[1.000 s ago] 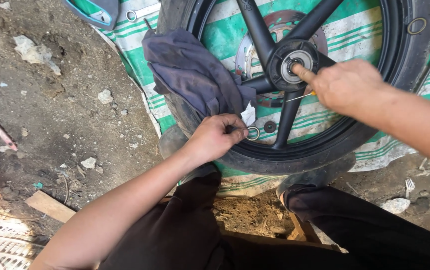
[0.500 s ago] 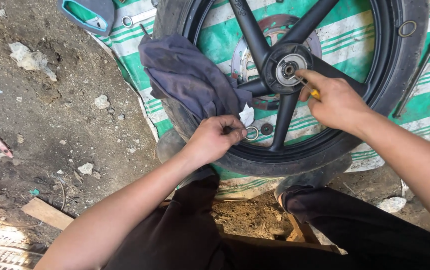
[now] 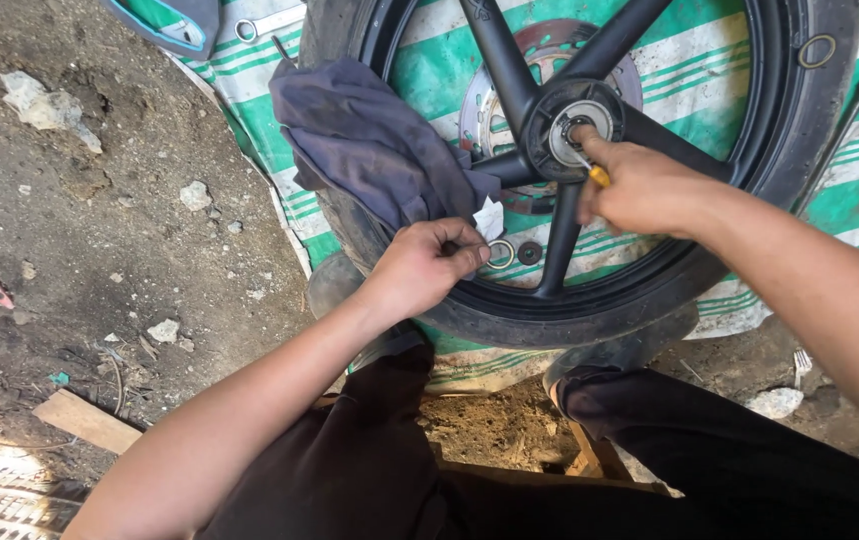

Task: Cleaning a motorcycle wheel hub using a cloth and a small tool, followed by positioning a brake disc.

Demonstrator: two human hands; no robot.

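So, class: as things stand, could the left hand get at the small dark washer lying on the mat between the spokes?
Probably yes: the left hand sits just beside the dark washer, with open mat between and only a small ring at its fingertips.

Wheel top cut off — right hand hides tool shaft.

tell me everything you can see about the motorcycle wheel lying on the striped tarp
The motorcycle wheel lies flat on a green-and-white striped tarp. It is a black cast rim with straight spokes and a tyre still fitted, its top cut off by the frame. A metal brake disc shows beneath the spokes. At the hub sits a silvery bearing, where the right hand pokes a yellow-handled tool. A dark blue rag drapes over the tyre's left side; the left hand rests by it.
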